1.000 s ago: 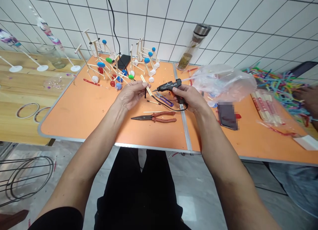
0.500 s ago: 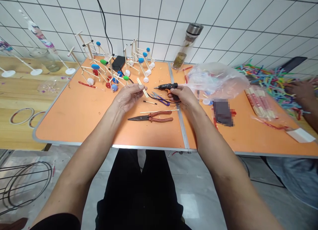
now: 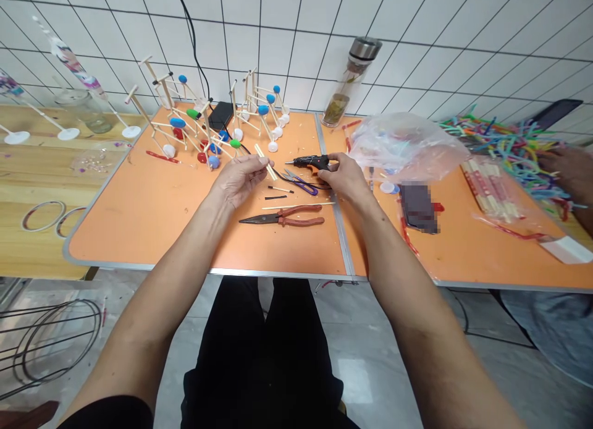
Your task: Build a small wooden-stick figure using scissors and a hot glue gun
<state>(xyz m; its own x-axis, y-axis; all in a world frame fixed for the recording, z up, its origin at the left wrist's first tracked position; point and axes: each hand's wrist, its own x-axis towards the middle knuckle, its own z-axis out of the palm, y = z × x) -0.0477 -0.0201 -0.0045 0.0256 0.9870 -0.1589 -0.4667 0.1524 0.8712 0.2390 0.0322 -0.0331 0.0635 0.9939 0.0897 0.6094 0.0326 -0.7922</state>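
Observation:
My left hand (image 3: 238,178) is closed on a pale wooden stick (image 3: 262,155), held just above the orange table (image 3: 152,212). My right hand (image 3: 346,177) rests on the table with its fingers against the handle of a black glue gun (image 3: 308,162), whose nozzle points left toward the stick. Red-handled pliers (image 3: 287,217) lie in front of both hands. Small purple scissors (image 3: 300,182) and loose thin sticks (image 3: 296,205) lie between my hands.
Stick models with coloured beads (image 3: 208,129) stand at the table's back left. A glass bottle (image 3: 349,86), a clear plastic bag (image 3: 403,144), a dark phone (image 3: 417,206) and a pile of coloured pipe cleaners (image 3: 509,148) lie to the right. Another person's hand (image 3: 567,169) is at the far right.
My right hand has lowered the glue gun from the air down to the table. My left hand has dropped slightly with the stick. A small dark stick now lies on the table below it.

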